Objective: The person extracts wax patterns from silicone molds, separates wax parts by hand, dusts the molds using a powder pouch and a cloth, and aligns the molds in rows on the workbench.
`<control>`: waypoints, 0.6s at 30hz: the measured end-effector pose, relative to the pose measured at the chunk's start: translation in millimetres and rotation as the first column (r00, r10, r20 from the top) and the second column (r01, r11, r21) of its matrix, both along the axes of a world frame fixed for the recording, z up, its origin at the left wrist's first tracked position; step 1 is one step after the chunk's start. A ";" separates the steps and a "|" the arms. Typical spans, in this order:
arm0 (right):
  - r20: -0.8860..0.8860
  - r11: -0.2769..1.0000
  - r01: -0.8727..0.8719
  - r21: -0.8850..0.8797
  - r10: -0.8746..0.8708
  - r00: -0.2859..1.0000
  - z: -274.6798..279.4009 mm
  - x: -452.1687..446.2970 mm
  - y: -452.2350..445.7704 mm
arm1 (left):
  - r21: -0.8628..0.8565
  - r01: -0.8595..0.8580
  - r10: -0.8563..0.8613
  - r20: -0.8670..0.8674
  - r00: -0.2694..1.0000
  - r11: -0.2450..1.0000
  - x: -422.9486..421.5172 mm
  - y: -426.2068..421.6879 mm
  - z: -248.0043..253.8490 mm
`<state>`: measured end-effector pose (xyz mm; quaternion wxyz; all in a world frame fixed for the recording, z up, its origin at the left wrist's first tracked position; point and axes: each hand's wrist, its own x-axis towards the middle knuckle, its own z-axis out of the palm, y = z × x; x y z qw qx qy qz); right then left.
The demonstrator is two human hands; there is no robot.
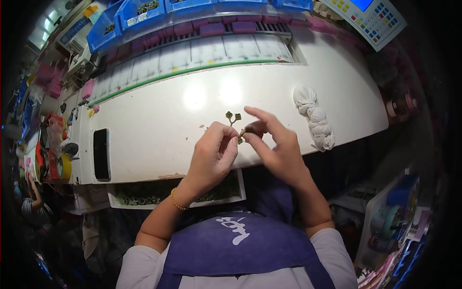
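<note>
In front of my chest, both hands meet above the white tabletop. My left hand (215, 151) has thumb and fingers pinched together on a small green branched sprig (233, 117), whose little knobbly heads stick out beyond the fingers. My right hand (277, 144) pinches at the same spot with thumb and finger, one finger stretched away. A small dark piece (249, 129) shows between its fingers; its kind is too small to make out. Another green head peeks out just below the fingertips. The exact contact between the hands is partly hidden.
A twisted white cloth (315, 118) lies to the right, a black phone (102, 154) at the left. Below the table edge, an open drawer (243, 185) holds many green pieces. Blue bins (192, 5) and a keypad device (373, 19) stand at the back.
</note>
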<state>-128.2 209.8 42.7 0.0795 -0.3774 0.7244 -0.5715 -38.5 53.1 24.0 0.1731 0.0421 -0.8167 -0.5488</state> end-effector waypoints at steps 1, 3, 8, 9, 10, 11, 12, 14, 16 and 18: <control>-0.260 0.998 0.054 0.021 -0.047 0.965 0.9 5.3 -1.4 | -0.001 -0.003 0.003 -0.004 1.000 1.000 0.9 3.1 -8.3; -0.612 0.996 0.011 0.092 0.048 0.789 -2.7 11.8 -2.3 | 0.451 0.021 -0.069 0.090 0.994 0.892 1.3 7.9 -19.6; -0.600 0.982 -0.134 0.130 0.186 0.779 -10.1 15.2 7.7 | 0.743 -0.109 -0.238 0.345 0.908 0.661 12.2 -5.6 -4.3; -0.602 0.982 -0.138 0.131 0.190 0.776 -13.9 13.2 6.4 | 0.744 -0.110 -0.234 0.342 0.910 0.659 14.0 -7.4 -4.4; -0.379 0.996 -0.038 0.083 0.067 0.923 -17.8 10.6 5.5 | 0.404 -0.134 0.015 0.284 0.959 0.905 18.2 -10.8 -4.9; -0.126 0.995 0.074 0.064 -0.065 0.990 -20.8 7.0 5.2 | 0.002 -0.219 0.217 0.120 0.969 0.976 22.9 -14.1 -5.3; 0.230 0.992 0.078 0.101 -0.099 0.968 -22.4 0.0 4.1 | 0.005 -0.218 0.216 0.116 0.969 0.976 33.9 -16.5 -0.4; -0.036 0.987 0.066 0.147 -0.061 0.997 -32.5 -19.0 2.1 | -0.199 -0.053 0.107 0.272 0.956 0.979 71.3 -22.0 11.7; -0.334 0.967 0.131 0.218 -0.052 0.941 -38.0 -29.4 -0.1 | -0.352 0.005 0.127 0.352 0.927 0.936 105.7 -27.4 -5.2; -0.305 0.967 0.160 0.199 -0.094 0.948 -54.3 -37.7 -5.9 | -0.482 0.073 0.159 0.422 0.892 0.873 116.8 -32.1 -13.7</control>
